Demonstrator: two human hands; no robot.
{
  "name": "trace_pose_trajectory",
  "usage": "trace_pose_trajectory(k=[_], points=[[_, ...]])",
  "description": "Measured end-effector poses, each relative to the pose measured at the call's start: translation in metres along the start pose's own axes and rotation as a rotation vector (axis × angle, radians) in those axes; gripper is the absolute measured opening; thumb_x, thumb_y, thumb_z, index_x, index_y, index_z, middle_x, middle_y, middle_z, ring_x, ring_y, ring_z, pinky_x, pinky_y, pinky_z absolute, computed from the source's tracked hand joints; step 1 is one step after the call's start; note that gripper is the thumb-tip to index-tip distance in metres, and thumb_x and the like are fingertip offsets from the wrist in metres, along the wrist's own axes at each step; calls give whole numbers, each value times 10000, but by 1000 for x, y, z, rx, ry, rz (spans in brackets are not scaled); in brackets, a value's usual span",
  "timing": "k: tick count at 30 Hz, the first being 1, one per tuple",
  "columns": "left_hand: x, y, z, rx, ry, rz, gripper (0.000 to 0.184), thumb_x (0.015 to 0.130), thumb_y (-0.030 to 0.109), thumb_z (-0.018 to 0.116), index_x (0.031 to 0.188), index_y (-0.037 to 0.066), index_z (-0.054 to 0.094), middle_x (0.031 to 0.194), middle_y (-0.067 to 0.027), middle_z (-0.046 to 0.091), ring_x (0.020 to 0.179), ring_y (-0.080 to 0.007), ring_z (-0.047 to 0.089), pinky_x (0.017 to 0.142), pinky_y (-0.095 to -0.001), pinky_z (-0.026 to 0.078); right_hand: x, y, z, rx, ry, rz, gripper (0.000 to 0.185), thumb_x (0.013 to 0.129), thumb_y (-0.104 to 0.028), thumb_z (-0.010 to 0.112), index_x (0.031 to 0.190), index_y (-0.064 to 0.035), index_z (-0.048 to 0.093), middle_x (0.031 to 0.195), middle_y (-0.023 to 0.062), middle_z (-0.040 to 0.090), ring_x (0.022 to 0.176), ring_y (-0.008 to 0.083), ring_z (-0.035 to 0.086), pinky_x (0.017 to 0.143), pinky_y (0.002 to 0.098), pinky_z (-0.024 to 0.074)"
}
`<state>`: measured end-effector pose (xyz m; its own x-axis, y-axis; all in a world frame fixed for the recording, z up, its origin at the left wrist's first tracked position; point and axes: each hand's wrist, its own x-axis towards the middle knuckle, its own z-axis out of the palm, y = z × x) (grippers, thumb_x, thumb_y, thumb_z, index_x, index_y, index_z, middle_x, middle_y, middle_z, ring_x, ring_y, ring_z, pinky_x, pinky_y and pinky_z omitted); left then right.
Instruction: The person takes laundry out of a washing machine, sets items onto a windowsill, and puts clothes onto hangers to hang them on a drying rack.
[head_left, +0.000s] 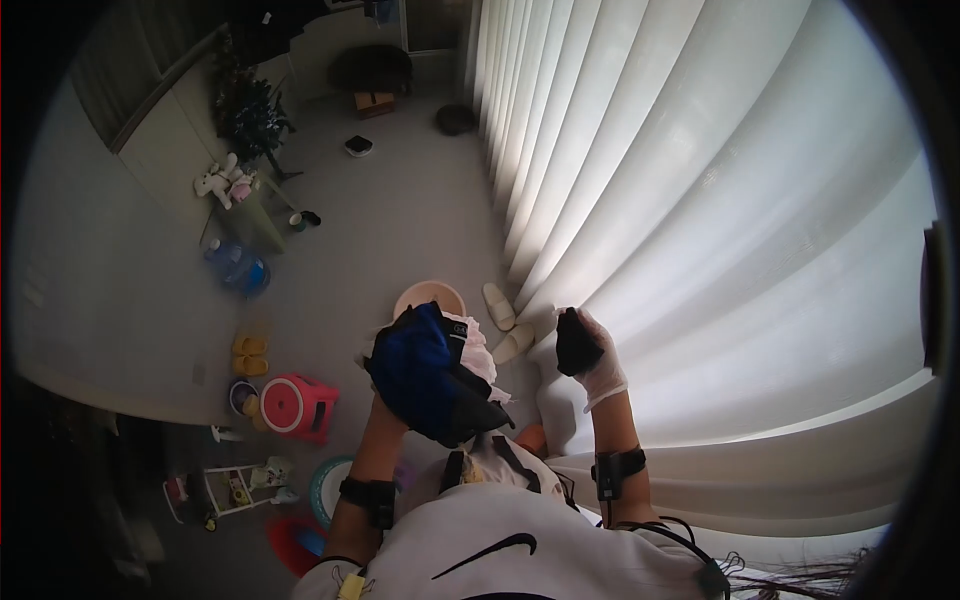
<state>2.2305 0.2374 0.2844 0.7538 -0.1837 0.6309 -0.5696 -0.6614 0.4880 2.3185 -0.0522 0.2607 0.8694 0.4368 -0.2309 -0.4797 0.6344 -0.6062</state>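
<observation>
A bundle of cloth hangs in front of my body at the end of my left forearm (376, 450). Its top piece is a blue and black garment (425, 365), with pale pink cloth (478, 355) showing along its right side. The bundle covers my left hand and its fingers. My right hand (604, 372), in a thin whitish glove, is raised beside the curtain. Its fingers are closed on a small black cloth (577, 343), bunched up and apart from the bundle.
A pink basin (430, 297) stands on the floor beyond the bundle, near white slippers (498, 306). Long white curtains (700, 250) line the right side. To the left are a red stool (298, 408), yellow clogs (250, 354), a water bottle (238, 268) and a white rack (240, 490).
</observation>
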Motion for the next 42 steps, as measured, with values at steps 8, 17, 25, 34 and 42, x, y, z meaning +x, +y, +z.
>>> trace_pose_trajectory(k=[8, 17, 25, 34, 42], points=[[62, -71, 7, -135, 279, 142, 106, 743, 79, 636, 781, 50, 542, 823, -132, 605, 763, -301, 604, 795, -391, 501, 69, -15, 2, -343, 269, -141, 169, 887, -108, 562, 1001, 5, 614, 890, 68, 646, 813, 136, 627, 752, 238, 507], [95, -154, 20, -435, 20, 44, 142, 734, 57, 659, 853, 63, 583, 914, -146, 632, 816, -309, 626, 810, -390, 509, 113, 7, 86, -722, 195, 19, 272, 864, -179, 633, 1045, 25, 630, 771, 8, 592, 716, 62, 547, 653, 210, 446], [110, -183, 23, 59, -10, 278, 283, 801, 51, 609, 1076, 11, 556, 1018, -103, 601, 901, -260, 590, 842, -333, 478, 176, 87, 99, -703, 361, -219, 227, 833, -138, 666, 1014, -13, 609, 804, -11, 579, 737, 56, 526, 683, 209, 438], [118, -226, 6, 54, -111, 27, 391, 920, 201, 465, 1240, -23, 450, 1022, -93, 599, 872, -231, 555, 867, -350, 382, 169, 59, 96, -42, 386, -377, 245, 888, -125, 552, 1113, -29, 539, 984, 87, 636, 857, 165, 641, 744, 288, 545], [123, -220, 6, 245, -70, 89, 525, 848, 266, 534, 1247, -53, 415, 1052, -141, 557, 858, -277, 525, 772, -387, 394, 84, 20, -2, -11, 913, -913, 363, 800, 23, 450, 1158, 10, 509, 1009, 109, 601, 900, 201, 606, 820, 310, 505]])
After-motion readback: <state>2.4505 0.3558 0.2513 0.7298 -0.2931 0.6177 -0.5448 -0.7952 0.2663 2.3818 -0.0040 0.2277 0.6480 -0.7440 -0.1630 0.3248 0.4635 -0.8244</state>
